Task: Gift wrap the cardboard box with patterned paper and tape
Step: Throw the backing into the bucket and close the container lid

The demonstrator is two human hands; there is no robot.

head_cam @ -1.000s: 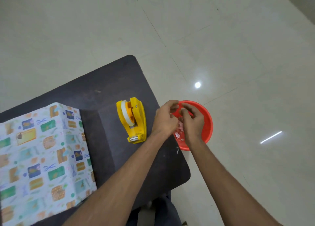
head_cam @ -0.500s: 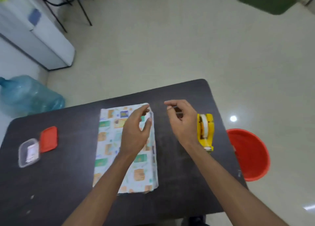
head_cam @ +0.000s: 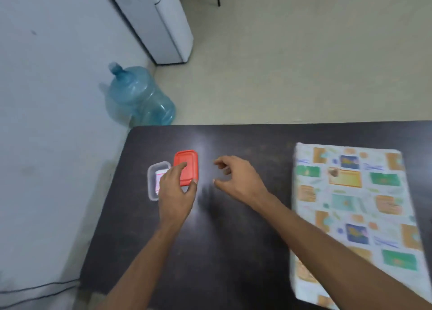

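Pale floor tiles (head_cam: 304, 64) and a bluish wall frame a dark table (head_cam: 233, 251), with a big blue water jug (head_cam: 140, 96) and a white dispenser cabinet (head_cam: 159, 22) standing beyond its far-left corner. Near that corner the left hand (head_cam: 176, 188) is spread over a flat red plastic lid (head_cam: 190, 161), forefinger lying across it and thumb at its near edge, not closed round it as far as the blur lets me see. A small clear plastic tub (head_cam: 150, 181) sits just beside the lid, partly under the knuckles. The right hand (head_cam: 240, 178) hovers just right of the lid, fingers loosely hooked, holding nothing. The paper-wrapped cardboard box (head_cam: 350, 204) lies flat well off to the right, its long axis running away from the person, so the right hand is nearer to it, while the lid falls to the left.
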